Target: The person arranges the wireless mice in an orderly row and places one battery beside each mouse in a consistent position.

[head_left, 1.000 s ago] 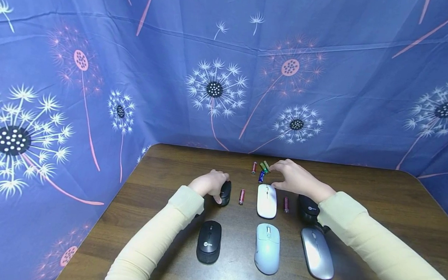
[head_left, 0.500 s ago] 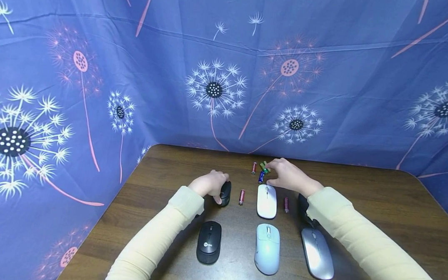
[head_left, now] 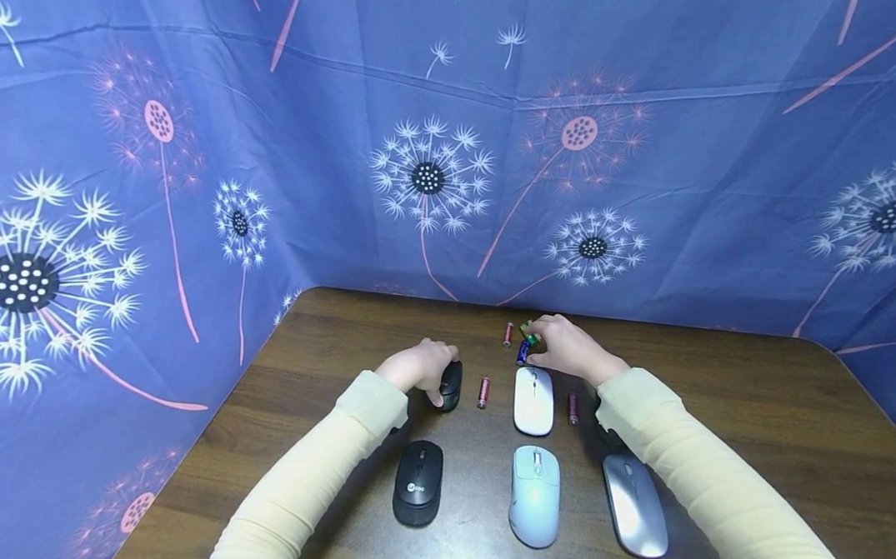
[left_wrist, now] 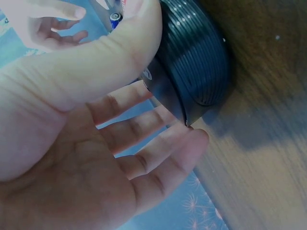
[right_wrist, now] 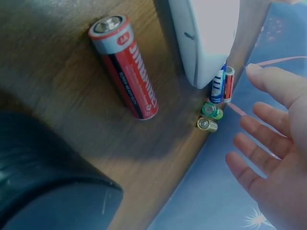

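Observation:
My left hand grips a black computer mouse by its sides. In the left wrist view the thumb lies on one side of the ribbed black mouse and the fingertips on the other. My right hand hovers by a blue battery and a green battery pair, partly covered by its fingers. The right wrist view shows that right hand with fingers apart and nothing between them. A white mouse lies just in front of it.
Red batteries lie loose: one at the back, one by the left hand, one right of the white mouse. Nearer are a black mouse, a pale blue mouse and a grey mouse. My right sleeve partly hides another black mouse.
My right hand has moved left over the table, from the right of the green batteries to above them and close to the blue one. The left hand and its mouse have stayed put.

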Demonstrator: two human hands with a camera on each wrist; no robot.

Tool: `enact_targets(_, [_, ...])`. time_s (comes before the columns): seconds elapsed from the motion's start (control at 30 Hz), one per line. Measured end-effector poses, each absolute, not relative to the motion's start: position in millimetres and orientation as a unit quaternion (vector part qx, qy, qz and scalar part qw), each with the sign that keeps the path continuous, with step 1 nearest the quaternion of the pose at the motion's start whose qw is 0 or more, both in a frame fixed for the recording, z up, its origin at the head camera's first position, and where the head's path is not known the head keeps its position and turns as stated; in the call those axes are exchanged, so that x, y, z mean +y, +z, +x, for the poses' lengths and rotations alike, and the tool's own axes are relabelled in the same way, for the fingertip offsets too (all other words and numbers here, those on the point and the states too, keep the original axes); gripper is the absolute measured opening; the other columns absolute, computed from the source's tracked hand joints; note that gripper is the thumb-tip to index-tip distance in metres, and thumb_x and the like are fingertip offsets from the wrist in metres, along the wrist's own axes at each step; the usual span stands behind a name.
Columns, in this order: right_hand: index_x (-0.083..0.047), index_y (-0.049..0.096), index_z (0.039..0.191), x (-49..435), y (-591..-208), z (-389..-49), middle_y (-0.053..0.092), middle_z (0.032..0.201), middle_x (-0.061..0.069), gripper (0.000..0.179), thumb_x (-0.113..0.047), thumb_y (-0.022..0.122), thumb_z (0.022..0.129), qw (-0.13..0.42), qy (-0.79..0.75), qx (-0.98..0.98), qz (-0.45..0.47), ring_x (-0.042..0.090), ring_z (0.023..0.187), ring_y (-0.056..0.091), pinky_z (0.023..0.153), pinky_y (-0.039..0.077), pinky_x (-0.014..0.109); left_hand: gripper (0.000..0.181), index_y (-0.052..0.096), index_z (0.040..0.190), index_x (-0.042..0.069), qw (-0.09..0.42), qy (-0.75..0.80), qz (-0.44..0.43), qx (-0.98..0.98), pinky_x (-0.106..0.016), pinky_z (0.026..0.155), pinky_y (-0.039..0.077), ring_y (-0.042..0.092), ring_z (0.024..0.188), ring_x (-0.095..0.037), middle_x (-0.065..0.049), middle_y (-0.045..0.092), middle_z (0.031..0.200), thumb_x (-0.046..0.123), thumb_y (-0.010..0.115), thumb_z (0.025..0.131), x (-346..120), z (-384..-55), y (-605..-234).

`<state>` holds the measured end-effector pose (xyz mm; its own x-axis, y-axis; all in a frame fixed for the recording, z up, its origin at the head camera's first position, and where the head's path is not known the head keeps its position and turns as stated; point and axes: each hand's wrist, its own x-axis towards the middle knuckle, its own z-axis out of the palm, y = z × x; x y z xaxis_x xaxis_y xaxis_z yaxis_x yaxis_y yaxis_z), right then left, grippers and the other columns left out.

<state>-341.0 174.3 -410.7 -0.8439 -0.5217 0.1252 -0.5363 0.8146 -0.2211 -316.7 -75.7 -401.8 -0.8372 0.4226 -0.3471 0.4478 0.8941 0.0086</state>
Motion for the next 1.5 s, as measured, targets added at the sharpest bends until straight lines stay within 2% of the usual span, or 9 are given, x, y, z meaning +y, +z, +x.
enact_targets(0.17, [0.004, 0.064, 0.115, 170.0, -414.5, -344.7, 0.060, 0.120, 0.023, 0.045, -0.019, 0.076, 0.078, 0.021, 0.116, -0.955, 0.274, 0.039, 0.113, 0.053, 0.096, 0.042, 0.051, 0.079, 0.048, 0.135, 0.013, 0.175, -0.033, 0.226, 0.958, -0.035, 0.100, 0.040, 0.046, 0.121, -0.026, -0.007, 0.053, 0.133, 0.028, 0.086, 0.067, -76.2, -316.0, -400.1])
enact_targets(0.47, [0.002, 0.067, 0.110, 166.2, -421.5, -352.1, 0.064, 0.111, 0.019, 0.040, -0.019, 0.075, 0.078, 0.018, 0.130, -0.948, 0.290, 0.037, 0.107, 0.057, 0.094, 0.044, 0.049, 0.079, 0.047, 0.136, 0.013, 0.176, -0.034, 0.228, 0.957, -0.034, 0.102, 0.038, 0.045, 0.123, -0.026, -0.007, 0.052, 0.133, 0.028, 0.085, 0.068, -75.9, -316.5, -400.1])
enact_targets(0.87, [0.001, 0.065, 0.114, 165.1, -427.4, -355.2, 0.056, 0.125, 0.028, 0.044, -0.022, 0.075, 0.078, -0.005, 0.108, -0.959, 0.263, 0.042, 0.117, 0.051, 0.100, 0.040, 0.050, 0.078, 0.049, 0.135, 0.013, 0.177, -0.020, 0.222, 0.959, -0.034, 0.098, 0.041, 0.045, 0.118, -0.024, -0.007, 0.053, 0.132, 0.026, 0.086, 0.068, -76.4, -315.8, -399.8])
enact_targets(1.23, [0.000, 0.064, 0.117, 162.7, -432.0, -356.7, 0.052, 0.130, 0.030, 0.048, -0.025, 0.075, 0.078, -0.013, 0.098, -0.965, 0.245, 0.043, 0.121, 0.048, 0.098, 0.041, 0.052, 0.079, 0.047, 0.136, 0.014, 0.177, -0.023, 0.223, 0.958, -0.035, 0.100, 0.040, 0.044, 0.123, -0.026, -0.007, 0.052, 0.134, 0.027, 0.085, 0.068, -76.0, -315.7, -400.5])
enact_targets(1.5, [0.001, 0.064, 0.116, 161.4, -433.2, -358.7, 0.059, 0.122, 0.026, 0.049, -0.027, 0.075, 0.078, -0.019, 0.097, -0.967, 0.236, 0.040, 0.116, 0.053, 0.097, 0.043, 0.048, 0.080, 0.047, 0.137, 0.014, 0.179, -0.020, 0.222, 0.958, -0.035, 0.100, 0.041, 0.044, 0.124, -0.026, -0.006, 0.052, 0.133, 0.027, 0.085, 0.068, -76.5, -316.2, -400.7])
